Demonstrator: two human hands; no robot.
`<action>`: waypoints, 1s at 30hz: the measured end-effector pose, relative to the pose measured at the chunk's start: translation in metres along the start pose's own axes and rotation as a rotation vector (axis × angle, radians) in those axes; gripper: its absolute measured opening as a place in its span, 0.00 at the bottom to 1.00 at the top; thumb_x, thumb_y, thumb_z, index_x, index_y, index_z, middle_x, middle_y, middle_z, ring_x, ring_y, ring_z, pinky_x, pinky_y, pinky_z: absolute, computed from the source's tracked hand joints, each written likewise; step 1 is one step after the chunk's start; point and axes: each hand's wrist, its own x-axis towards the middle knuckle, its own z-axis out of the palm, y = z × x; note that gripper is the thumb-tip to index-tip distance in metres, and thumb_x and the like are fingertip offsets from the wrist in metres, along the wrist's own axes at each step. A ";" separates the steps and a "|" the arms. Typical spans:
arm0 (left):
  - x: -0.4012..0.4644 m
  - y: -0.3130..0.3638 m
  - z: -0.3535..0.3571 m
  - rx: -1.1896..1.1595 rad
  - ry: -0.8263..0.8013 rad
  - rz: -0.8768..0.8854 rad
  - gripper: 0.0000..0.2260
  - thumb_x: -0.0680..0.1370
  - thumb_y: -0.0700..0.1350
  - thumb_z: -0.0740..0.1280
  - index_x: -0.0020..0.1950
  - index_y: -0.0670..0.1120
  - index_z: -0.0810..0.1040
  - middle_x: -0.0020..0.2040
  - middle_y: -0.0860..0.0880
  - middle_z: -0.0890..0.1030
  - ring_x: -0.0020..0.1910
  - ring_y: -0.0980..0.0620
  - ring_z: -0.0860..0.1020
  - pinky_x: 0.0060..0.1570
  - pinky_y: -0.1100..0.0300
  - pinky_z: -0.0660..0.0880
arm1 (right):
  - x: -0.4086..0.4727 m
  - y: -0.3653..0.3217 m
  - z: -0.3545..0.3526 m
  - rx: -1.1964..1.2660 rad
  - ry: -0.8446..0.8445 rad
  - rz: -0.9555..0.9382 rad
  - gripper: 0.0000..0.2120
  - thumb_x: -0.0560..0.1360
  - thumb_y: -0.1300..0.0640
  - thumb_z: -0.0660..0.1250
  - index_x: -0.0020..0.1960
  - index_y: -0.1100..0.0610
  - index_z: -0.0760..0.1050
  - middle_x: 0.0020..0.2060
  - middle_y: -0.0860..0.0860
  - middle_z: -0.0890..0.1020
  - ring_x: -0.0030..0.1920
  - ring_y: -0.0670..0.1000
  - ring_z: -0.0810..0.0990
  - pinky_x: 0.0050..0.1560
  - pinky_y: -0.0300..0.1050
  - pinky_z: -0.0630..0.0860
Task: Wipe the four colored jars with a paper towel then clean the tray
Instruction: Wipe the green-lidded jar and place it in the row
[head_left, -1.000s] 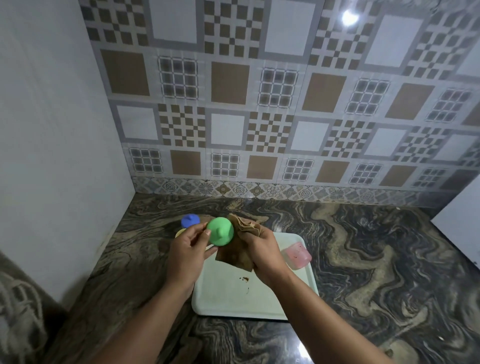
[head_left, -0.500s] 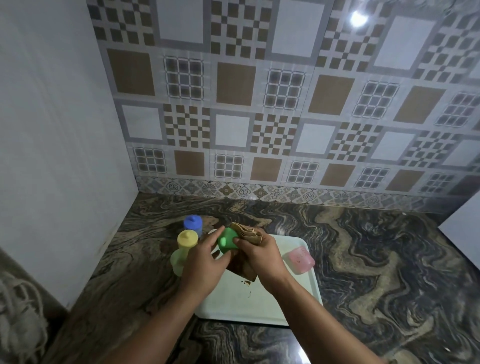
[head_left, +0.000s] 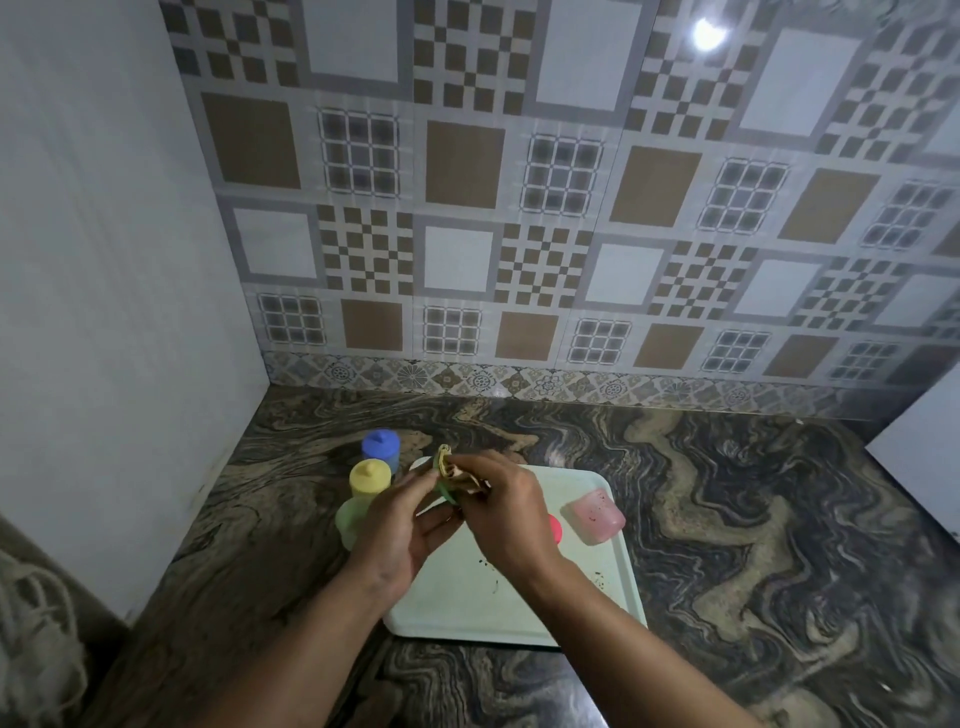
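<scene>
head view: green jar is held above the far-left corner of the tray, between both hands and mostly hidden; only a green sliver shows, so its long axis cannot be told. left hand cups it from below-left, fingers curled round it. right hand pinches the folded paper towel against the jar's far side. yellow jar and blue jar stand left on the tabletop; pink jar lies on the tray's right edge.
</scene>
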 end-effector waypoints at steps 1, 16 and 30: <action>-0.001 -0.001 0.001 0.061 -0.018 0.033 0.11 0.82 0.40 0.64 0.62 0.42 0.81 0.54 0.43 0.86 0.49 0.48 0.85 0.56 0.52 0.80 | 0.000 -0.001 0.003 -0.031 0.003 0.014 0.19 0.70 0.63 0.70 0.58 0.50 0.86 0.50 0.46 0.87 0.49 0.47 0.84 0.49 0.43 0.80; 0.005 0.016 -0.022 0.784 -0.119 0.428 0.33 0.74 0.41 0.77 0.76 0.53 0.70 0.64 0.64 0.81 0.65 0.60 0.79 0.67 0.56 0.75 | 0.009 -0.004 -0.003 0.847 -0.167 0.697 0.11 0.79 0.70 0.66 0.59 0.66 0.82 0.50 0.68 0.85 0.46 0.60 0.83 0.54 0.62 0.83; 0.007 0.020 -0.033 1.189 -0.187 0.535 0.38 0.70 0.47 0.80 0.76 0.62 0.66 0.66 0.63 0.77 0.65 0.66 0.74 0.65 0.64 0.71 | 0.000 0.020 0.002 1.156 -0.132 1.067 0.17 0.81 0.64 0.64 0.69 0.61 0.79 0.65 0.66 0.82 0.67 0.69 0.80 0.68 0.73 0.74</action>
